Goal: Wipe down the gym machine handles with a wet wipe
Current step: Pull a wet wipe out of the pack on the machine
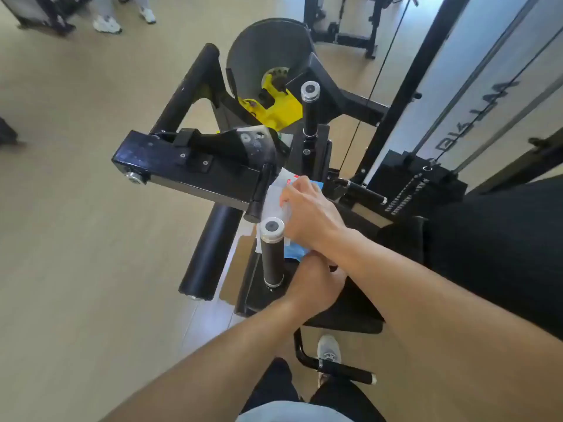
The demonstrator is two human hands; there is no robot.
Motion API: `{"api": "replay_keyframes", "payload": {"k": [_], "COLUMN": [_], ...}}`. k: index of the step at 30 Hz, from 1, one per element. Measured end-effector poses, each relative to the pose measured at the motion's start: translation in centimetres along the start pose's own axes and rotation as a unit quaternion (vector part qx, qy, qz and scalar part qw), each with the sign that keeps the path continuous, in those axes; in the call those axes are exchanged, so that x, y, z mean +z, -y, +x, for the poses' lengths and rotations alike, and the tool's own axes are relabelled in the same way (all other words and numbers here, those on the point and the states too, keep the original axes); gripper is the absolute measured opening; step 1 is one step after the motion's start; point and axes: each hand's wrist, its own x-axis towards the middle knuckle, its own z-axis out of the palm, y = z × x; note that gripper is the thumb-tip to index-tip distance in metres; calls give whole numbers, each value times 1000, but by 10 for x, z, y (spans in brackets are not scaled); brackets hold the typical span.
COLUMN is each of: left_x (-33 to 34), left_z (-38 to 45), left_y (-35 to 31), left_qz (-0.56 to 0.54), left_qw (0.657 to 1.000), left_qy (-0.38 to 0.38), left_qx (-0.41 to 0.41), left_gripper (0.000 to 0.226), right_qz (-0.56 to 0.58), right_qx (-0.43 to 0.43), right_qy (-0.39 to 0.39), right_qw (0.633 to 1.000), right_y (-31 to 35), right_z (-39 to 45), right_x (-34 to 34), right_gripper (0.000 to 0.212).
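Note:
A wet wipe pack (275, 197), white and blue with red print, lies on the black machine seat between two upright handles. My left hand (315, 286) grips the pack's blue near end, partly under my right forearm. My right hand (310, 213) is on the pack's white top, fingers pinched at it; whether a wipe is out is hidden. The near upright handle (271, 254), black with a silver cap, stands just left of both hands. The far upright handle (310, 109) rises behind the pack.
A black machine arm (189, 169) with a padded roller (210, 254) crosses to the left. Two low side handles (364, 192) (347, 371) stick out by the seat. The weight stack (411, 190) and cables stand to the right. A person's shoes (106, 24) are far left.

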Motion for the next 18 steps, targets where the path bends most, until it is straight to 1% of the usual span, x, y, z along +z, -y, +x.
{"api": "replay_keyframes", "payload": {"k": [1,2,3,5,8,9,10,12,14,16,18], "left_x": [1,0,2,6,13,15,15,18,19,19,19], "left_z": [3,3,5,6,6,6,5,4,3,2,1], "left_y": [-2,-8,-10,-16,-21,-23,-26,-29,-33,-36,-38], "left_qz": [-35,-62,-96,-154,-150,-153,-163,-181,-186,-180,-176], "left_qw": [999,996,993,982,977,975,971,964,958,956,956], "left_qy": [-17,-37,-59,-98,-132,-139,-145,-158,-173,-187,-194], "left_qx": [-27,-45,-46,-55,-77,-85,-94,-115,-129,-136,-132], "left_gripper": [12,15,21,37,50,52,52,50,46,45,49], "right_qz": [29,48,50,43,-34,-66,-93,-143,-178,-162,-101], "right_qx": [7,16,14,1,-45,-59,-71,-97,-121,-132,-131], "right_qy": [-10,-22,-21,9,63,74,81,72,35,-4,-32], "right_qw": [999,998,998,999,996,993,990,982,976,978,986], "right_y": [-2,-5,-10,-18,-22,-21,-18,-11,-6,-7,-10], "right_z": [2,4,6,5,6,7,8,10,11,10,9], "right_x": [-1,-4,-5,-8,-18,-19,-20,-19,-15,-14,-16], "right_gripper": [31,30,31,36,59,63,62,46,27,18,15]}}
